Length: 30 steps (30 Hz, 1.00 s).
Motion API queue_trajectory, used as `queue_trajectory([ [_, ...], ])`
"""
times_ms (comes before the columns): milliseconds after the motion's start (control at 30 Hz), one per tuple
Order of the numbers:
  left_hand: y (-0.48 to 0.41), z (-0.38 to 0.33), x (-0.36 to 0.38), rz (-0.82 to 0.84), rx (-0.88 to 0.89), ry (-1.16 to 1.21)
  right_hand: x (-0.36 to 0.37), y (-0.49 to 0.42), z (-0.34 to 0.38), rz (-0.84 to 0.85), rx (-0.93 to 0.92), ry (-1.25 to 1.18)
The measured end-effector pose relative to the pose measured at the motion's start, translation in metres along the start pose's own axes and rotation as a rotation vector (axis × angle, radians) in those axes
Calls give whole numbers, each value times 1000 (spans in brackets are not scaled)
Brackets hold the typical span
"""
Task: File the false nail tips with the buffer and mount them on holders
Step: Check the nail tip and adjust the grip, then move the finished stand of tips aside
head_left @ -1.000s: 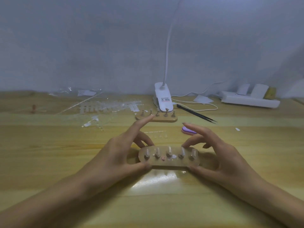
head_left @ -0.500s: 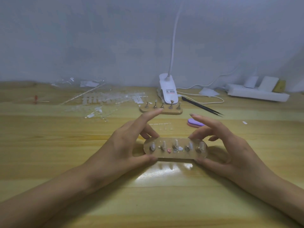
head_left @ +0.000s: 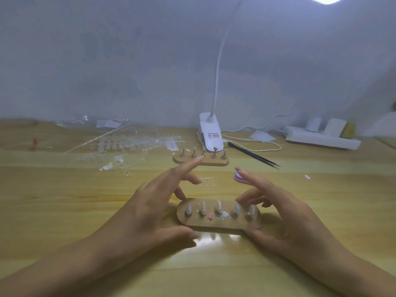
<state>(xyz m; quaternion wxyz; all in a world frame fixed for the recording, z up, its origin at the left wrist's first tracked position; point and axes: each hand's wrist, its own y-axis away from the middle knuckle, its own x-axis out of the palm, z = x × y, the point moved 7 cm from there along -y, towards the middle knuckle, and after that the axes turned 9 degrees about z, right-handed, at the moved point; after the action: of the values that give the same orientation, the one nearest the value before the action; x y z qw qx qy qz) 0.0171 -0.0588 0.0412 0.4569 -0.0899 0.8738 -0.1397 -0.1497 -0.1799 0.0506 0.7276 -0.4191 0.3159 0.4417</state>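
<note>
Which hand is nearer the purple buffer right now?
Right. The right hand has its index fingertip right at the purple buffer; the left hand grips the left end of the near holder, farther off.

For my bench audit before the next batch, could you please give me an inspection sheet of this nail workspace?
Surface: wooden table, with lamp glare in front of the near holder.
Job's things: near holder with five nail tips mounted; far holder by the lamp; purple buffer behind the right hand.
Clutter: nail tip strips, plastic bags, tweezers, a loose tip.
Hands: left hand and right hand pinch the near holder's ends.
Cables: white cable loops from the lamp; power strip far right.
Surroundings: plain grey wall.
</note>
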Motion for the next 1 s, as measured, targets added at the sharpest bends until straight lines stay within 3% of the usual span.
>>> queue_trajectory([
  [200,1,-8,-20,-172,9,31,-13,2,2,12,7,392],
  [333,-3,-10,-25,-197,-16,-55,-26,7,-34,221,215,233],
  [467,-11,-18,-7,-83,-20,-171,-56,25,-51,180,275,210],
  [600,-38,-27,28,150,-41,-355,-71,49,-77,-10,292,-262],
  [667,-62,-45,47,181,61,-500,-71,51,-89,-113,323,-506],
  [700,-70,-49,55,140,118,-525,-70,52,-95,-160,338,-592],
  [833,-95,-43,62,57,59,-377,-74,49,-113,-361,369,-869],
  [1000,-117,-46,67,-64,77,-288,-80,46,-132,-493,349,-854],
])
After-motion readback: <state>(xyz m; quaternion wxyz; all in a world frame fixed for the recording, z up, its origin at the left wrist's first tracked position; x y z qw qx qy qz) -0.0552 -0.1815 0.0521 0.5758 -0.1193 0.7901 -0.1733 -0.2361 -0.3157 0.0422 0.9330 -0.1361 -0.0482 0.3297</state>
